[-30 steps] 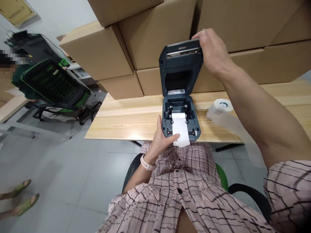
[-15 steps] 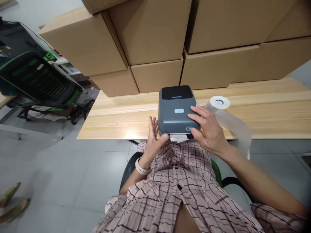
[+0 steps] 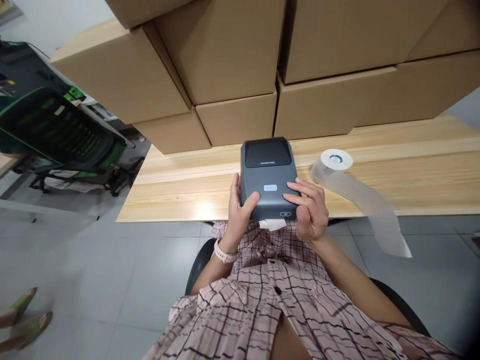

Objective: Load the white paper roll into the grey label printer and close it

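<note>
A dark grey label printer with a black window and a pale blue button sits at the front edge of the table. My left hand grips its left side, thumb on top and fingers along the wall. On the right front corner, my right hand holds the printer with its fingers laid over the top and its thumb bent near the front. A short white strip of paper sticks out of the printer's front, between my hands. To the right stands a label roll, its unwound strip hanging over the table edge.
Stacked cardboard boxes line the back of the wooden table. A black and green office chair stands at the left. At the lower left, another person's feet in green slippers are on the tiled floor.
My right hand has drawn in against the printer, and my left thumb has moved up onto its top. The printer's front gap no longer shows; the loose strip hangs farther right.
</note>
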A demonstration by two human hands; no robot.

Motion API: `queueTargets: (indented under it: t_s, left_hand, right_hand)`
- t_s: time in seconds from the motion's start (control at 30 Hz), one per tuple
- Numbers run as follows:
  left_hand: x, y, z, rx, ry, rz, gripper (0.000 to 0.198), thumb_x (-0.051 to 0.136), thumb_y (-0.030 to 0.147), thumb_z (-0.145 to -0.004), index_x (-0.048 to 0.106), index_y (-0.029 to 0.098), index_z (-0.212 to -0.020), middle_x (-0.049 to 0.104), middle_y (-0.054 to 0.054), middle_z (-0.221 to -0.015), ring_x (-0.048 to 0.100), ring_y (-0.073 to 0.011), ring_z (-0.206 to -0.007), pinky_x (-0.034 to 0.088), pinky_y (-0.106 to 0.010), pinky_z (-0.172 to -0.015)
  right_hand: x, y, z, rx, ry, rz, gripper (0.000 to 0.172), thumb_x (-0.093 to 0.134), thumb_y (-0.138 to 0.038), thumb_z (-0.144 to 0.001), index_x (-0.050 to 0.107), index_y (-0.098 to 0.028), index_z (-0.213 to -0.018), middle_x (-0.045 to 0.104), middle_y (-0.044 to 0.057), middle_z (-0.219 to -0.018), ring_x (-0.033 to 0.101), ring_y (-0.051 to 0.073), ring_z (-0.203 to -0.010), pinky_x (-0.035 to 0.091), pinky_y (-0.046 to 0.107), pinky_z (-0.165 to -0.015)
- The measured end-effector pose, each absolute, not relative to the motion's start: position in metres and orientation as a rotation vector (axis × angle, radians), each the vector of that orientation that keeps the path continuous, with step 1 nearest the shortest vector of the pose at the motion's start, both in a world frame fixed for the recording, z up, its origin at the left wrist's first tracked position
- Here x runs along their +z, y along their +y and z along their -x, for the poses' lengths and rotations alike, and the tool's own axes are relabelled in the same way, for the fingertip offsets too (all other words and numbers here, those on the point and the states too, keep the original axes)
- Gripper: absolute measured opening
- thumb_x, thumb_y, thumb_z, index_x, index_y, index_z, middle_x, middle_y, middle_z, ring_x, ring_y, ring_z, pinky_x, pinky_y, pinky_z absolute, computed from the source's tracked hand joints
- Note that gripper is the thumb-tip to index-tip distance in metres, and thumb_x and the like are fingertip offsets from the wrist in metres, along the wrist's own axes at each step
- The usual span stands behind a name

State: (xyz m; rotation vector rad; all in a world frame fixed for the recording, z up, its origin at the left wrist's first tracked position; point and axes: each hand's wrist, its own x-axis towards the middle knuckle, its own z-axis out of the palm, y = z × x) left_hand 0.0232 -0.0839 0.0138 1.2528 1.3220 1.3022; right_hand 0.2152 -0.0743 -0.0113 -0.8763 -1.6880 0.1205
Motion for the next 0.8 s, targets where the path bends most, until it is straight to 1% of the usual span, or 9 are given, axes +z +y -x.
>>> queueTargets:
  t_s: [0.07,0.17,0.27,0.43,0.6,0.7,0.77,0.8]
  left_hand:
    - [0.014,-0.084,-0.023,1.306,1.324,-1.258,0.088,0.063,0.064,-0.094,0.024,0.033,-0.167,0.03,-0.008,-0.177,0.027,-0.0342,-0.166,0.032,-0.05,-0.134]
    - [0.018,-0.085,-0.022,1.34,1.319,-1.211,0.088,0.069,0.062,-0.091,0.032,0.032,-0.164,0.033,-0.008,-0.176,0.027,-0.0339,-0.166,0.03,-0.049,-0.135]
    - [0.023,-0.088,-0.023,1.375,1.317,-1.16,0.085,0.074,0.058,-0.09,0.039,0.029,-0.162,0.037,-0.009,-0.175,0.03,-0.0338,-0.165,0.03,-0.049,-0.135]
    - [0.021,-0.092,-0.028,1.443,1.322,-1.129,0.081,0.075,0.056,-0.09,0.046,0.027,-0.159,0.045,-0.011,-0.17,0.037,-0.035,-0.161,0.034,-0.048,-0.132]
    - [0.018,-0.088,-0.024,1.445,1.322,-1.197,0.08,0.074,0.056,-0.091,0.046,0.026,-0.16,0.045,-0.011,-0.171,0.039,-0.0346,-0.16,0.035,-0.047,-0.132]
    - [0.012,-0.089,-0.013,1.385,1.284,-1.26,0.086,0.075,0.061,-0.089,0.044,0.027,-0.161,0.042,-0.012,-0.172,0.038,-0.0364,-0.16,0.034,-0.049,-0.132]
    - [0.003,-0.096,-0.006,1.383,1.264,-1.264,0.087,0.074,0.065,-0.088,0.044,0.028,-0.162,0.041,-0.013,-0.172,0.038,-0.0373,-0.16,0.037,-0.05,-0.13]
    - [-0.002,-0.101,-0.003,1.407,1.271,-1.245,0.085,0.072,0.066,-0.089,0.045,0.029,-0.161,0.042,-0.013,-0.172,0.04,-0.037,-0.159,0.039,-0.05,-0.128]
  right_hand:
    - [-0.014,-0.075,-0.213,0.119,-1.664,0.872,0.041,0.038,-0.028,-0.104,0.072,-0.037,-0.125,0.074,0.005,-0.131,0.065,0.034,-0.131,0.053,0.063,-0.109]
    - [-0.016,-0.077,-0.21,0.138,-1.634,0.857,0.041,0.036,-0.027,-0.105,0.071,-0.036,-0.125,0.073,0.006,-0.13,0.065,0.034,-0.132,0.053,0.064,-0.107]
    - [-0.021,-0.077,-0.208,0.147,-1.606,0.836,0.039,0.036,-0.026,-0.107,0.072,-0.033,-0.121,0.074,0.005,-0.129,0.065,0.032,-0.131,0.053,0.061,-0.106]
    - [-0.032,-0.071,-0.206,0.127,-1.561,0.773,0.037,0.036,-0.03,-0.109,0.073,-0.029,-0.112,0.074,0.005,-0.124,0.065,0.029,-0.127,0.054,0.054,-0.104]
    - [-0.031,-0.066,-0.207,0.115,-1.576,0.766,0.037,0.036,-0.031,-0.11,0.072,-0.031,-0.108,0.075,0.004,-0.121,0.066,0.028,-0.123,0.054,0.054,-0.101]
    - [-0.024,-0.066,-0.206,0.117,-1.567,0.757,0.035,0.038,-0.03,-0.109,0.073,-0.029,-0.108,0.075,0.005,-0.121,0.066,0.029,-0.122,0.054,0.054,-0.101]
    - [-0.018,-0.067,-0.205,0.128,-1.552,0.756,0.033,0.04,-0.029,-0.108,0.073,-0.03,-0.108,0.075,0.005,-0.12,0.066,0.029,-0.123,0.053,0.054,-0.103]
    - [-0.015,-0.068,-0.205,0.139,-1.551,0.763,0.033,0.04,-0.029,-0.108,0.073,-0.03,-0.108,0.075,0.005,-0.12,0.067,0.029,-0.123,0.052,0.054,-0.103]
